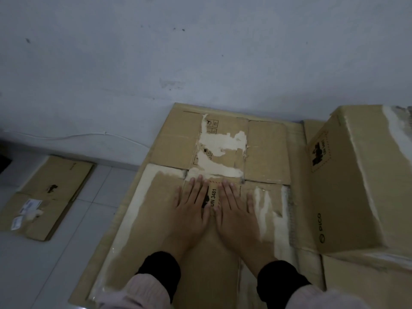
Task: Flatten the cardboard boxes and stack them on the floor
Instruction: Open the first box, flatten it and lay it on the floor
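A large flattened cardboard box (265, 150) with torn white patches lies on the floor in front of me, on top of other flat cardboard. My left hand (191, 210) and my right hand (238, 210) press flat on it side by side, fingers straight, on either side of a "UN 3481" label. An upright, unflattened cardboard box (356, 186) stands at the right, next to the flat pile. Another flattened box (51, 195) with white shipping labels lies on the floor at the left.
A pale wall (200, 52) rises just behind the cardboard, with a thin white cable (89, 136) along its base. Light floor tiles (44, 264) show at the lower left. More cardboard (356, 279) lies under the upright box.
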